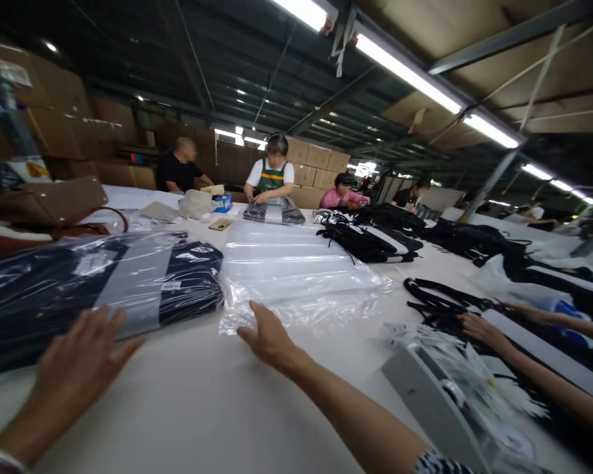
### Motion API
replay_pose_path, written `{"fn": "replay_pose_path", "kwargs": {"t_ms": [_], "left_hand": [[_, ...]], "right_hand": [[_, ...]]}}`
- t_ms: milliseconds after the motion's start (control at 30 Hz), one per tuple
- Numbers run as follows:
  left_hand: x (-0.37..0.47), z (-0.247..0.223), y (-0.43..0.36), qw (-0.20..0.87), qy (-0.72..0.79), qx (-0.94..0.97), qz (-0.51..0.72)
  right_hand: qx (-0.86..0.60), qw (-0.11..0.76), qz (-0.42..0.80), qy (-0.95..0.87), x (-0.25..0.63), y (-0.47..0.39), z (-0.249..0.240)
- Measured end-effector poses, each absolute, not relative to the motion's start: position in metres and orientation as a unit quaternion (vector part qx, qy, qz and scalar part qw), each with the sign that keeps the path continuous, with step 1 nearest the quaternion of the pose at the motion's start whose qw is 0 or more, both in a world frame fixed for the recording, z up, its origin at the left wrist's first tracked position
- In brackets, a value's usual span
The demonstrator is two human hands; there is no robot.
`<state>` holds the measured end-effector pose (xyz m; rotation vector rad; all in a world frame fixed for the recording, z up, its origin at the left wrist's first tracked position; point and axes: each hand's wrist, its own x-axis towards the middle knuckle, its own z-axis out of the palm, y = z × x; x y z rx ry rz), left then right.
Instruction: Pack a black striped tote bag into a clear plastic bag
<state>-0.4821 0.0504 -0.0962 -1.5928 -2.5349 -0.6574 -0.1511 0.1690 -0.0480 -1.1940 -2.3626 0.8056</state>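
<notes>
Blurred a little by motion, my left hand (82, 352) has its fingers spread at the front edge of a stack of dark garments (192, 276) in clear plastic. I cannot tell whether it touches the wrapping. My right hand (271, 339) is at the front edge of a pile of clear plastic bags (286, 257), its thumb and fingers apart and nothing visible in its grasp. Contact between this hand and the bags is unclear. A grey band (141, 270) crosses the garments, which lie left of the bags.
A grey box (429, 401) with loose white tags (479, 375) stands at right. A co-worker's hand (487, 332) rests on black garments there. Black bundles (370, 242), a phone (220, 224) and a brown handbag (54, 207) lie farther back. Several people work around the table (217, 408).
</notes>
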Motion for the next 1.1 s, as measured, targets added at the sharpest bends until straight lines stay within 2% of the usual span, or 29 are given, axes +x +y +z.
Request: {"fn": "replay_pose_path", "kwargs": {"t_ms": [33,167,367,500,667,833,967,1100], "left_hand": [[-0.448,-0.105,0.053,0.065,-0.816,-0.535,-0.208],[-0.316,-0.124,0.054,0.004,-0.760,-0.618,-0.201],[-0.202,-0.128,0.030,-0.101,-0.696,-0.705,-0.095],[-0.182,-0.114,0.019,-0.096,-0.706,-0.702,-0.022],[-0.176,-0.101,0.011,-0.059,-0.713,-0.698,-0.008],[-0.174,-0.103,0.007,-0.027,-0.712,-0.701,-0.020],[-0.172,-0.103,0.006,-0.017,-0.713,-0.701,-0.007],[-0.172,-0.104,0.006,-0.011,-0.715,-0.699,-0.005]], "right_hand": [[-0.430,0.164,0.281,-0.843,-0.132,0.159,-0.048],[-0.445,0.083,0.271,-0.850,-0.051,0.116,-0.044],[-0.453,0.059,0.270,-0.848,0.075,0.061,-0.054],[-0.450,0.072,0.229,-0.860,0.136,0.047,-0.101],[-0.423,0.113,0.154,-0.886,0.155,0.035,-0.156],[-0.445,0.171,0.162,-0.864,0.147,0.009,-0.137],[-0.457,0.179,0.197,-0.849,0.146,-0.007,-0.109],[-0.465,0.180,0.205,-0.842,0.146,-0.011,-0.102]]}}
